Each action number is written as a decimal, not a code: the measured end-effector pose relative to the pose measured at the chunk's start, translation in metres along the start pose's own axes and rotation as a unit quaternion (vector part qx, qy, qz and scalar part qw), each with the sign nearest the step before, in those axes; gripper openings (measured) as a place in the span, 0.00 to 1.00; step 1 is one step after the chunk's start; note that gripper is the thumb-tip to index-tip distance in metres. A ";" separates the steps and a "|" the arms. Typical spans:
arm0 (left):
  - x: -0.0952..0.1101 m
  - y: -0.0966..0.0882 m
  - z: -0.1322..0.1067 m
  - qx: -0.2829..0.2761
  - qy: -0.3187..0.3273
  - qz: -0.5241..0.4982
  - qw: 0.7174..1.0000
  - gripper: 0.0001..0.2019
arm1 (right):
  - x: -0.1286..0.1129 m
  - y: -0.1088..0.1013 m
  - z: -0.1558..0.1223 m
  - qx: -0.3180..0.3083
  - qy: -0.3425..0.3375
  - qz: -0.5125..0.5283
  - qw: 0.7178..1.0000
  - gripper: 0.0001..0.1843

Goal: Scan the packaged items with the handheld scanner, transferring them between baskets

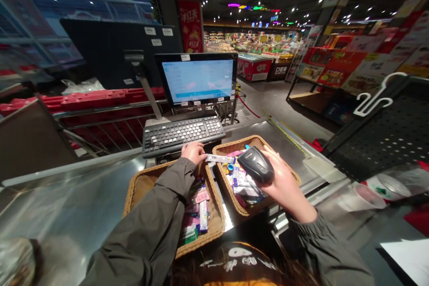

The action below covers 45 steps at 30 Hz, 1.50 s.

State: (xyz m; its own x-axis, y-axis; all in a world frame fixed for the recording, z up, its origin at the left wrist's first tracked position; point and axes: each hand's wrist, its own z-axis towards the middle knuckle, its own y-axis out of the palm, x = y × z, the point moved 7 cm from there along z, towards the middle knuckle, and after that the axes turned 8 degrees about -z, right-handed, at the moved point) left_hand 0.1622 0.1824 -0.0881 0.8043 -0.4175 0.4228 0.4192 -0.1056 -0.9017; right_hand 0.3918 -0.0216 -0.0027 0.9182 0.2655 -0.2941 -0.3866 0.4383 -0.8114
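A thin white and purple stick-shaped packet [219,158] is pinched in my left hand [193,153], which is closed over the gap between two wicker baskets. My right hand [281,178] wraps round a black barcode scanner [256,165], its head pointing left toward the packet. Under the scanner, the right wicker basket [231,196] holds a heap of small coloured packets [243,183]. The left wicker basket [134,187] lies partly beneath my left forearm, with more packets [203,214] showing in its right part. My sleeve hides some of its contents.
Behind the baskets stand a black keyboard [184,134] and a lit monitor [199,80], with a second screen [110,49] turned away. A metal counter [83,201] spreads to the left. At right are a black perforated panel [398,129], a white hanger [375,100] and plastic cups [365,196].
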 end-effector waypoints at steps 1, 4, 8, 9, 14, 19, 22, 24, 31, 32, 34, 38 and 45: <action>-0.006 0.003 -0.004 -0.008 -0.010 0.002 1.000 0.08 | -0.003 0.004 0.002 -0.004 -0.007 0.006 1.000 0.26; -0.017 0.013 -0.014 -0.013 -0.028 0.014 0.999 0.09 | -0.007 0.013 0.007 -0.017 -0.018 0.015 1.000 0.26; -0.017 0.023 -0.023 0.005 -0.033 0.031 0.999 0.09 | -0.010 0.019 0.011 -0.027 -0.040 0.023 0.999 0.29; -0.015 0.025 -0.025 0.009 -0.029 0.032 0.999 0.14 | -0.011 0.020 0.012 -0.026 -0.044 0.028 0.998 0.29; -0.002 0.033 -0.023 0.012 0.009 0.028 0.999 0.15 | -0.005 0.019 0.011 -0.018 -0.038 0.047 0.998 0.27; 0.010 0.042 -0.020 -0.002 0.063 0.061 0.996 0.15 | -0.001 0.019 0.011 -0.016 -0.031 0.048 0.998 0.27; 0.019 0.044 -0.021 0.011 0.091 0.086 0.992 0.14 | -0.001 0.018 0.012 -0.017 -0.035 0.052 0.998 0.24; 0.026 0.045 -0.021 0.011 0.114 0.090 0.989 0.16 | -0.001 0.018 0.013 -0.019 -0.032 0.054 0.998 0.23; 0.036 0.042 -0.015 0.030 0.055 0.051 0.997 0.23 | 0.004 0.018 0.016 -0.016 -0.016 0.053 0.998 0.27; 0.040 0.042 -0.013 0.042 0.060 0.057 0.996 0.23 | 0.004 0.018 0.016 -0.015 -0.015 0.051 0.998 0.27; 0.053 0.047 -0.008 0.045 0.099 0.074 0.991 0.24 | 0.004 0.019 0.018 -0.012 -0.019 0.049 0.999 0.26; 0.067 0.074 0.006 -0.033 0.139 0.090 0.986 0.24 | 0.002 0.020 0.021 -0.005 -0.034 0.048 0.998 0.25; 0.054 0.090 0.018 -0.034 0.087 0.046 0.995 0.17 | 0.004 0.017 0.018 -0.006 -0.019 0.044 0.999 0.24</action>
State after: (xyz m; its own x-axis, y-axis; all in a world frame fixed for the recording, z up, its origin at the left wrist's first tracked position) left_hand 0.2513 0.1666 -0.1449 0.7509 -0.5771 0.3211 0.3129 -0.1173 -0.9425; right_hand 0.3875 0.0023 -0.0092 0.8763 0.3357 -0.3457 -0.4650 0.4009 -0.7893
